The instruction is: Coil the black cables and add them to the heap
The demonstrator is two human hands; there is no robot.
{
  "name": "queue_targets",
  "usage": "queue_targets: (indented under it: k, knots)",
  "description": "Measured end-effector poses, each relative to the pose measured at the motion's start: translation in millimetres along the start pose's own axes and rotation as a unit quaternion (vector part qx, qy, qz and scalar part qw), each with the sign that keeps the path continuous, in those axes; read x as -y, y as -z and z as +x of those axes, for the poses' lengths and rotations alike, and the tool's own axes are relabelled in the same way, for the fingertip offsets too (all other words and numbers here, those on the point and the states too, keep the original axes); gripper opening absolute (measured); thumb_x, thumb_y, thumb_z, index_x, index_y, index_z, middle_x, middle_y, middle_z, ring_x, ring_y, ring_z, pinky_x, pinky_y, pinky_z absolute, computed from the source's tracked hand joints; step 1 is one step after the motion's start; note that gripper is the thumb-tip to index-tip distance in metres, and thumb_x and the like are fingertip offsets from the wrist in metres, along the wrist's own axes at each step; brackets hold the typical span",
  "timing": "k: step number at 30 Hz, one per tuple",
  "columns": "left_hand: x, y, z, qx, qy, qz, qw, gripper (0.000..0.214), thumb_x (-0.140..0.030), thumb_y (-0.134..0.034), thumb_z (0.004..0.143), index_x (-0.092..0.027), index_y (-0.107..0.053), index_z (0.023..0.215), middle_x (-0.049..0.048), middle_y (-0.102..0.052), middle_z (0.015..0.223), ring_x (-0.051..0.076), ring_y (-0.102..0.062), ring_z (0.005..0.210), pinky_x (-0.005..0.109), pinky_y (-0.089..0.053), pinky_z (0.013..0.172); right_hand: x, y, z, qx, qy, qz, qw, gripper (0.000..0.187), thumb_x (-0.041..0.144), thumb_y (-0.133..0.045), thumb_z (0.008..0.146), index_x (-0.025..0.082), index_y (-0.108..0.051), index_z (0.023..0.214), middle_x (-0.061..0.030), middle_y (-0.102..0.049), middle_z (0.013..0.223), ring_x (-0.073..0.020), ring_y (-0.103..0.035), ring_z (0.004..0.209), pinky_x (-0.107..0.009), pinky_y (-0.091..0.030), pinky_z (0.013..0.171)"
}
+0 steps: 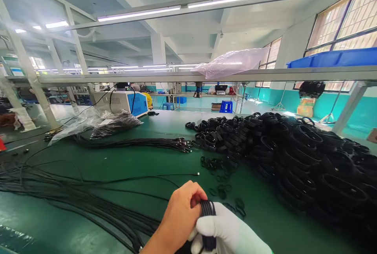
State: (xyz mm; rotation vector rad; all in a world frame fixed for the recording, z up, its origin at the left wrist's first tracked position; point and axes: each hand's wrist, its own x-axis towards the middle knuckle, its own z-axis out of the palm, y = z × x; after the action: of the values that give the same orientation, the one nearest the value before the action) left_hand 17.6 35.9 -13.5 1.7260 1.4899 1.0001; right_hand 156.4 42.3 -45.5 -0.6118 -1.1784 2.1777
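Observation:
My bare left hand [179, 216] and my white-gloved right hand [226, 232] meet at the bottom middle of the view, both closed round a small coil of black cable [207, 211]. The coil stands between the thumbs, its loops bunched together. Loose black cables [73, 195] trail from the left across the green table [141, 163] toward my hands. One thin cable with a white tip [198, 174] lies just beyond my left hand.
A large heap of coiled black cables [294, 156] fills the right side of the table. Small black ties [219, 185] lie scattered near it. A straight cable bundle [141, 143], plastic bags [97, 122] and a blue-and-white machine [126, 103] sit further back. A shelf rail [265, 74] runs overhead.

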Motion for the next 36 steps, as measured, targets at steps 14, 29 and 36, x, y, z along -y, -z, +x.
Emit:
queue_targets:
  k: [14,29,36]
  knots:
    - [4.0,7.7,-19.6,0.043,-0.062,0.045,0.996,0.015,-0.018,-0.055,0.072,-0.020,-0.059,0.086,0.0013,-0.060,0.087,0.019,-0.051,0.082,0.030,-0.040,0.076,-0.6,18.0,2.7,0.037,-0.001,0.139,0.990,0.034,0.034,-0.072,0.069,0.010,-0.062,0.091,-0.0053,-0.057,0.076,-0.0165,-0.059,0.071,-0.032,-0.053,0.062]
    - [6.7,-7.1,-12.8,-0.032,0.024,0.162,0.986,0.015,-0.008,-0.044,0.067,-0.020,-0.052,0.063,-0.0041,-0.055,0.060,0.013,-0.048,0.058,0.023,-0.033,0.056,-12.0,5.5,5.8,-0.008,-0.047,-0.029,0.998,0.023,0.015,-0.064,0.060,0.006,-0.066,0.081,-0.0065,-0.062,0.058,-0.0111,-0.061,0.053,-0.014,-0.046,0.046]
    - [6.8,21.0,13.8,0.025,-0.012,0.081,0.996,0.011,-0.026,-0.055,0.074,-0.021,-0.059,0.083,-0.0026,-0.059,0.075,0.014,-0.051,0.065,0.023,-0.039,0.062,27.5,29.3,-10.3,-0.102,0.071,0.106,0.987,0.031,0.022,-0.076,0.060,0.014,-0.063,0.087,-0.0051,-0.065,0.074,-0.0137,-0.061,0.061,-0.017,-0.045,0.043]
